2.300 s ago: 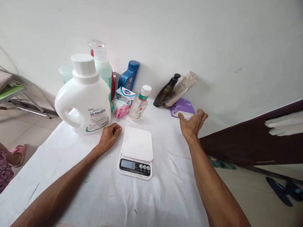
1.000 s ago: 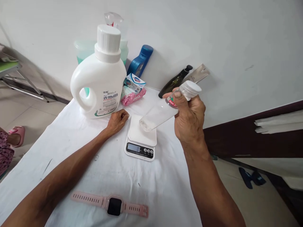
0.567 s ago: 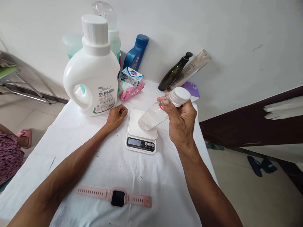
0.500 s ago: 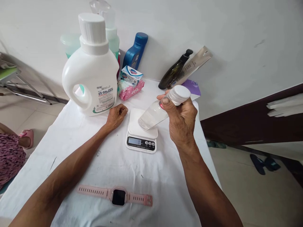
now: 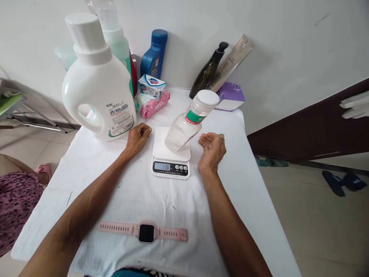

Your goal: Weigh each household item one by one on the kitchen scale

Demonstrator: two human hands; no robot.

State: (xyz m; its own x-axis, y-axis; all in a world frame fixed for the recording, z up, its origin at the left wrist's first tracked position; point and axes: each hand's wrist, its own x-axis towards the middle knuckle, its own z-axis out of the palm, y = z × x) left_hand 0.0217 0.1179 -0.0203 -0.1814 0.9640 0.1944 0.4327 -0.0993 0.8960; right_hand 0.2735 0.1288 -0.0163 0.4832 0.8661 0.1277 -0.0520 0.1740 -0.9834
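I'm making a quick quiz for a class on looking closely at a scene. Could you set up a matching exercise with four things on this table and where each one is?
Things:
1. clear bottle
2. pink watch
3. white detergent jug
4. purple box

Places:
A. flat on the cloth, nearest the person
B. far right, by the wall
C. on the scale
D. far left, beyond the left hand

Pairs: 1-C, 2-A, 3-D, 4-B
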